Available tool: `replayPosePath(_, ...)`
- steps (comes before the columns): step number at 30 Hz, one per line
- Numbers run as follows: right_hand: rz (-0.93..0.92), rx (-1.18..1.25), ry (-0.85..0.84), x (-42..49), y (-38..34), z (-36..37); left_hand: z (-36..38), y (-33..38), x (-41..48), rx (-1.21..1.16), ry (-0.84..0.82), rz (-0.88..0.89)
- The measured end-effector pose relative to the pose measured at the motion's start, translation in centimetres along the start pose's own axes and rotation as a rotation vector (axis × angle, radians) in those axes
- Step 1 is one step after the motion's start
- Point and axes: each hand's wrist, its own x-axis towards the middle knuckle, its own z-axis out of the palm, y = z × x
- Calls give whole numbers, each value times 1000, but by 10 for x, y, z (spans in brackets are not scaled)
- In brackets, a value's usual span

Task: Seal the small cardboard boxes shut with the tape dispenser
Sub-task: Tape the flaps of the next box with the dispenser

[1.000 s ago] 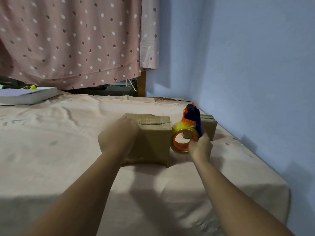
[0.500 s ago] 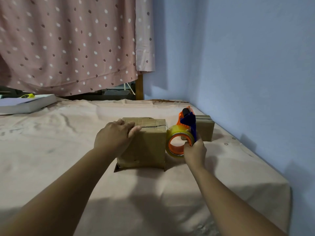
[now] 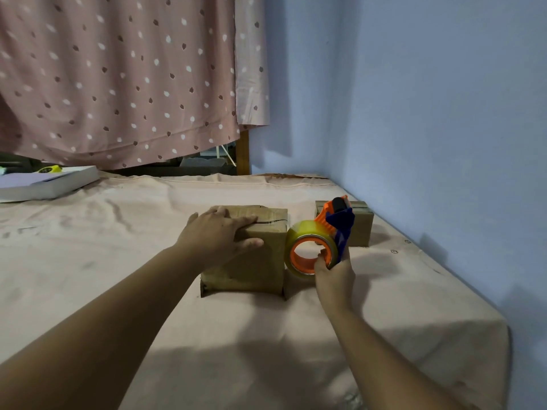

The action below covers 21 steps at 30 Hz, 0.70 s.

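Pressure first: press flat, straight-fingered left hand on cardboard box. Draw tape dispenser, clenched in right hand, over seam beside left hand.

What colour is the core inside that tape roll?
The core is orange, shown in the head view.

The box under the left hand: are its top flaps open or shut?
Shut. The flaps of the box lie flat, with only a thin dark seam between them, and the left hand rests on top.
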Motion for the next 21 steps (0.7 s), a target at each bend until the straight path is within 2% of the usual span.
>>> replayPosePath(4,-23,-5,-16,-1,4,0,-6,17,0,15,45,38)
replayPosePath(10,-25,-3,-25,1,6,0,-1,29,0,41,13,95)
replayPosePath(15,-22,-20,-49,2,7,-2,-11,37,16,-90,50,146)
replayPosePath(18,-39,-68,-68,0,6,-3,-6,40,24,-20,-2,201)
replayPosePath(21,-75,-75,-79,-2,5,-4,0,35,33,-63,-77,129)
